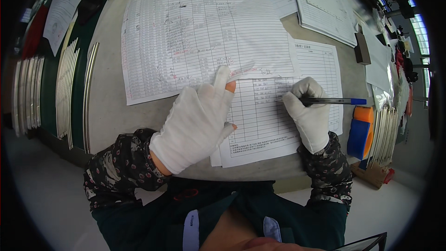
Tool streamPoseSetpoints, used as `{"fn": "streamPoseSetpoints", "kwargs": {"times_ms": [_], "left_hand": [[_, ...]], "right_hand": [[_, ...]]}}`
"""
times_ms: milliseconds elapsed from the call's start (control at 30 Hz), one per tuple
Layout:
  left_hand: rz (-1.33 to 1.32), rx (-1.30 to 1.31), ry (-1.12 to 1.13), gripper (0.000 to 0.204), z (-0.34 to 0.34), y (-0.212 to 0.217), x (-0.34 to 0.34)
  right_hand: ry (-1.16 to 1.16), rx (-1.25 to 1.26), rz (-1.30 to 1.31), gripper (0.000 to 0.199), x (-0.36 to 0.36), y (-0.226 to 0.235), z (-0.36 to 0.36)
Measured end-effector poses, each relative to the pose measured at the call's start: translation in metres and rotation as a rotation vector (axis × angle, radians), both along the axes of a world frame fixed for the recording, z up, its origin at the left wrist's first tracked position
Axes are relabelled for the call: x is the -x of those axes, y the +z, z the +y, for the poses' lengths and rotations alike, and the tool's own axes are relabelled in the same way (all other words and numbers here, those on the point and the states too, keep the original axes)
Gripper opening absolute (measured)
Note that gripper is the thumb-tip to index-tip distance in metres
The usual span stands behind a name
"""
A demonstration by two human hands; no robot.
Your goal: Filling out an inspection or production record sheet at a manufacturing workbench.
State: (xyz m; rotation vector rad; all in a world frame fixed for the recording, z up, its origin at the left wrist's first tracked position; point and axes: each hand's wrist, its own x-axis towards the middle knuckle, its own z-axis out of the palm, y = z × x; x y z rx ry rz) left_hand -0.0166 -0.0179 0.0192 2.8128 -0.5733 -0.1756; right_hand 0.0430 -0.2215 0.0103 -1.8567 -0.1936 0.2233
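Pen point(335, 101) lies crosswise over the form point(260, 132), its long axis running left to right, with the writing end toward the left and the blue end out past the form's right edge. The relation that counts is between that left end and the handwritten rows of the form: they sit just to its left, slightly toward the far side. Whether the tip meets the paper cannot be told, as it is too small to make out.

The right hand point(308, 116), in a white glove, is closed on the pen near its writing end, fingers bunched around the barrel; it is clearly the nearer hand to those rows. So the pen is within the grip itself, its longer part reaching out to the right.

The left hand point(193, 123), also gloved, holds nothing that shows. It rests palm down to the left of the rows, across the form's left part and the near edge of the printed list point(200, 28), one finger stretched toward the far side onto the list's lower lines. The list lies to the far left of the pen and overlaps the form's far edge.
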Motion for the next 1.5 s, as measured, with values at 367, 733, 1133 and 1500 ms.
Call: {"fn": "streamPoseSetpoints", "kwargs": {"times_ms": [367, 733, 1133, 1500], "left_hand": [[-0.034, 0.002, -0.01, 0.071, 0.002, -0.004, 0.002], [-0.029, 0.01, -0.009, 0.071, 0.002, -0.004, 0.002], [0.041, 0.018, 0.042, 0.069, 0.003, -0.004, -0.001], [-0.056, 0.052, 0.051, 0.067, -0.002, -0.015, 0.002]], "right_hand": [[-0.039, 0.002, 0.017, 0.02, -0.004, -0.007, -0.009], [0.008, 0.024, -0.031, 0.022, -0.005, -0.009, -0.009], [-0.002, 0.081, -0.012, 0.023, -0.006, -0.007, -0.003], [-0.019, 0.119, -0.007, 0.023, -0.004, -0.007, -0.01]]}}
